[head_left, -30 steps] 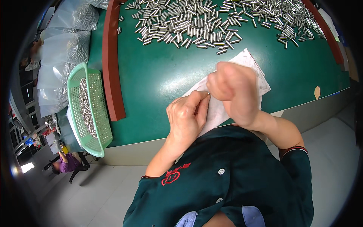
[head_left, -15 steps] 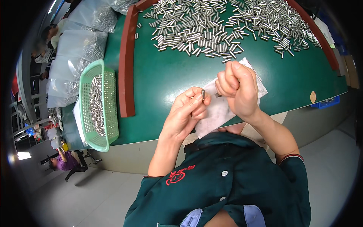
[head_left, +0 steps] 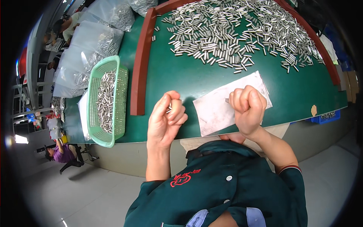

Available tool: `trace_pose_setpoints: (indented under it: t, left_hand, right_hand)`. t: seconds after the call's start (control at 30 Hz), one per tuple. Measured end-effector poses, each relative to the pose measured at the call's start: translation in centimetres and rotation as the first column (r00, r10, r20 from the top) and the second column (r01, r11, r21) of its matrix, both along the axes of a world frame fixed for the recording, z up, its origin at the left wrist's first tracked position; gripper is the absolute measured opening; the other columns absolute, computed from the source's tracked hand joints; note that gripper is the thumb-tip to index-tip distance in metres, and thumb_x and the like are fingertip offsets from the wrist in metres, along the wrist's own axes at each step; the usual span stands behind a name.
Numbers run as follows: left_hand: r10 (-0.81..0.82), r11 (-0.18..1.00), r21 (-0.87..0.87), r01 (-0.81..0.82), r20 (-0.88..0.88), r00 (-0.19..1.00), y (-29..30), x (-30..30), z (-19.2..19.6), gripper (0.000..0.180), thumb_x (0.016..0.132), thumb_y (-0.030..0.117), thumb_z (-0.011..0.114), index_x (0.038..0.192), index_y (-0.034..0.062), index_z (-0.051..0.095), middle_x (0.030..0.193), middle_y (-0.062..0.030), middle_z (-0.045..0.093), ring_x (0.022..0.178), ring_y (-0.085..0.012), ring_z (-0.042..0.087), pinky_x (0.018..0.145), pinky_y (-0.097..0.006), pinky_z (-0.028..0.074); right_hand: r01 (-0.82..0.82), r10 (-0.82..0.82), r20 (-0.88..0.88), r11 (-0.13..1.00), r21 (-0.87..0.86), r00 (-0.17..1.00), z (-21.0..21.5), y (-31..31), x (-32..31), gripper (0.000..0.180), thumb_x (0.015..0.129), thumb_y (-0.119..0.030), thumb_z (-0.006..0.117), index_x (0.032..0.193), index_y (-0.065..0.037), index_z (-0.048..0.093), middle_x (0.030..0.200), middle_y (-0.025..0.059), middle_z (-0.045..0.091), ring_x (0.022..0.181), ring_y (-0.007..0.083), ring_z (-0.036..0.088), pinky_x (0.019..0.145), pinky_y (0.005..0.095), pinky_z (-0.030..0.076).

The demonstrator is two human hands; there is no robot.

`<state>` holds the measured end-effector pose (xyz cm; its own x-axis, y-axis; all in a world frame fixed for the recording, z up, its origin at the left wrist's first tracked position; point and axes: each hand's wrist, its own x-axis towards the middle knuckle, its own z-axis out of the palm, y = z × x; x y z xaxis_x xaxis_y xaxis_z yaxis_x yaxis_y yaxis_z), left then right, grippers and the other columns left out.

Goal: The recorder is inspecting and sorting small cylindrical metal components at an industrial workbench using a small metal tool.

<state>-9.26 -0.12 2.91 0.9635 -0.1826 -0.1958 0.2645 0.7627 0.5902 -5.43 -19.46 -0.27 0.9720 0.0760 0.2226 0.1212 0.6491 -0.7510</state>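
My left hand [head_left: 164, 123] is closed in front of the table edge, between the basket and the sheet. A shiny metal pin [head_left: 169, 108] shows partly between its curled fingers; how many it holds is hidden. My right hand [head_left: 248, 109] makes a fist above a smudged white sheet [head_left: 213, 111]. A small grey end [head_left: 227, 100] sticks out of that fist, and the rest of it is covered by the fingers. Many short metal pins [head_left: 211, 38] lie loose across the far part of the green table [head_left: 170, 81].
Red-brown rails [head_left: 141, 75] border the table's pin area. Left of them stands a green plastic basket [head_left: 121, 98] with pins in it. Clear bags [head_left: 85, 53] of metal parts lie beyond. A blue bin [head_left: 326, 118] sits below the right table edge. Other people are at the far left.
My left hand has moved left, away from my right hand, and its pin now sits deeper in the curled fingers. My right hand stays a fist. The whole view has shifted slightly.
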Motion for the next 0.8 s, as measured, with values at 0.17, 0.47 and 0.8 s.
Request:
trace_pose_setpoints:
  t: [0.17, 0.47, 0.8]
  left_hand:
    - [0.132, 0.973, -0.173, -0.155, -0.136, 0.982, 1.9, -1.0, 0.4, 0.032, 0.093, 0.026, 0.036, 0.104, -0.0009, 0.049, 0.061, -0.0025, 0.041, 0.051, -0.0090, 0.031, 0.048, -0.022, 0.027]
    - [0.285, 0.958, 0.023, -0.285, -0.011, 0.958, 3.8, -2.6, 1.8, 0.029, 0.095, 0.027, 0.033, 0.090, 0.0052, 0.051, 0.053, 0.0047, 0.025, 0.044, -0.0055, 0.021, 0.043, -0.020, 0.020]
    - [0.132, -0.802, 0.518, -0.297, 0.639, 0.758, 16.0, -3.0, 5.5, 0.031, 0.088, 0.027, 0.047, 0.109, 0.0047, 0.053, 0.099, -0.0152, 0.056, 0.093, -0.0245, 0.054, 0.080, -0.036, 0.041]
  right_hand:
    - [0.026, -0.015, 0.111, 0.995, -0.100, 0.994, 0.0, 0.5, -0.6, 0.029, 0.082, -0.007, 0.031, 0.053, -0.004, 0.029, 0.050, 0.0013, 0.028, 0.046, 0.0097, 0.025, 0.044, 0.0260, 0.022]
    - [-0.063, 0.065, 0.077, 0.998, -0.022, 0.995, 0.4, 0.4, -0.4, 0.032, 0.087, -0.018, 0.029, 0.056, -0.008, 0.027, 0.047, 0.0003, 0.024, 0.045, 0.0095, 0.019, 0.045, 0.0271, 0.019]
    - [-0.036, 0.041, 0.097, 0.998, -0.046, 0.994, 0.6, 0.2, -0.8, 0.032, 0.087, -0.016, 0.029, 0.056, -0.008, 0.028, 0.048, 0.0007, 0.025, 0.044, 0.0092, 0.019, 0.044, 0.0263, 0.019]
